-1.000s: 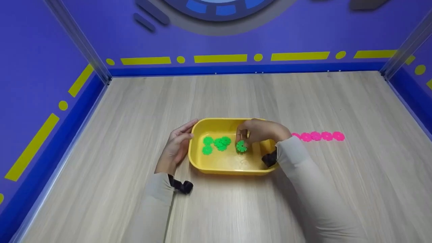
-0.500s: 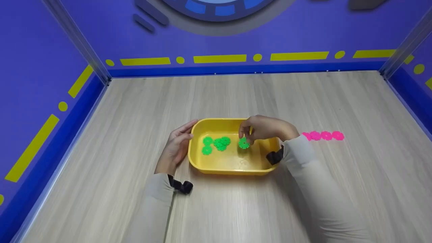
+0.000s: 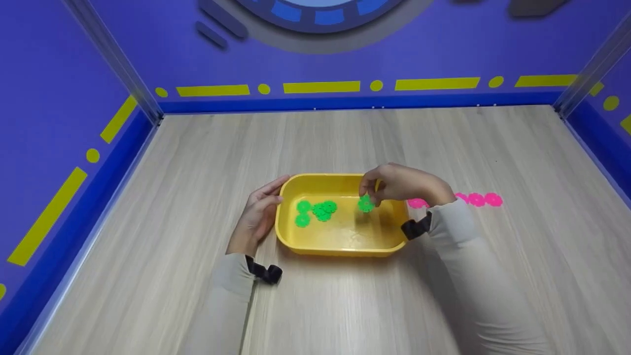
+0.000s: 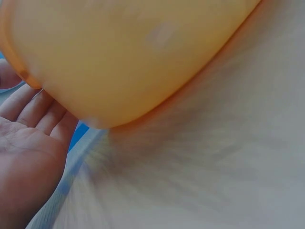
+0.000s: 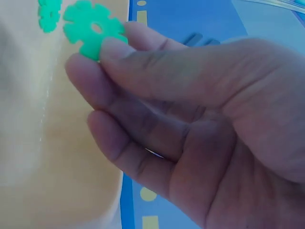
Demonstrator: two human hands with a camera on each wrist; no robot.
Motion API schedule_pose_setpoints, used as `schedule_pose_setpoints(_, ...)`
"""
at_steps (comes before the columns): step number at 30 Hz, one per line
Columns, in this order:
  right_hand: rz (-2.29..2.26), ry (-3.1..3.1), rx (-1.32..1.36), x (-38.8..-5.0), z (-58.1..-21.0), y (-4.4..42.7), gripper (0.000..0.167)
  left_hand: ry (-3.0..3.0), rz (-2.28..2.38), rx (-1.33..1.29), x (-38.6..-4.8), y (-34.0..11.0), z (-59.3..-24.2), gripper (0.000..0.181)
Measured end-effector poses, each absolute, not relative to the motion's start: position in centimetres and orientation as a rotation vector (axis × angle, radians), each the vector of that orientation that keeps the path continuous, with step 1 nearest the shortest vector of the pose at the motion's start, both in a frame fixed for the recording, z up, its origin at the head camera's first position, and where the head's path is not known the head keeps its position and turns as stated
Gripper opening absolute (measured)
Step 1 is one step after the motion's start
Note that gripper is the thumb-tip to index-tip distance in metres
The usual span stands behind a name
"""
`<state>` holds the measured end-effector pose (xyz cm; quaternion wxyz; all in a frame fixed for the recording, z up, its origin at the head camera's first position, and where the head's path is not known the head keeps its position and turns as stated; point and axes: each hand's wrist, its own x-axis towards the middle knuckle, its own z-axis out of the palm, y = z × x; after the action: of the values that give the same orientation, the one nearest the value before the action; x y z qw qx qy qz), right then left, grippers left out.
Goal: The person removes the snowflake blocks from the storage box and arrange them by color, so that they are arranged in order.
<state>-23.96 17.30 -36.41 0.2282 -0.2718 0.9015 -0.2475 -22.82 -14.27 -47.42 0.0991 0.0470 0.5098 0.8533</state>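
A green snowflake disc (image 3: 366, 203) is pinched between the thumb and fingers of my right hand (image 3: 406, 183), raised above the right part of a yellow plastic tub (image 3: 345, 249). The right wrist view shows the disc's notched edge and centre hole, with the thumb (image 5: 157, 71) across its lower edge. My left hand (image 3: 255, 217) rests against the tub's left end, thumb tip at the rim and fingers fairly straight along the outer wall. In the left wrist view its palm (image 4: 28, 148) faces the tub wall. Inside the tub lie several more green discs (image 3: 323, 211), some overlapping.
Pink discs (image 3: 477, 199) lie in a row on the wooden table (image 3: 315, 305) right of the tub, partly hidden by my right wrist. Blue panels (image 3: 320, 66) with yellow marks enclose the table at the back and sides.
My right hand has moved right and up with the green disc, away from the other discs. A pink disc near the tub's right end has come into sight. My left hand and the tub stay put.
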Motion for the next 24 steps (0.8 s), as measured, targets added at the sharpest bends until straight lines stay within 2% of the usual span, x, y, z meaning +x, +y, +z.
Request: schedule_pose_setpoints(24, -1.054, 2.563, -0.714, -23.3, -37.2, 22.5, 0.019, 1.492, 2.53, 0.129, -22.8, -14.3, -47.4, 0.057)
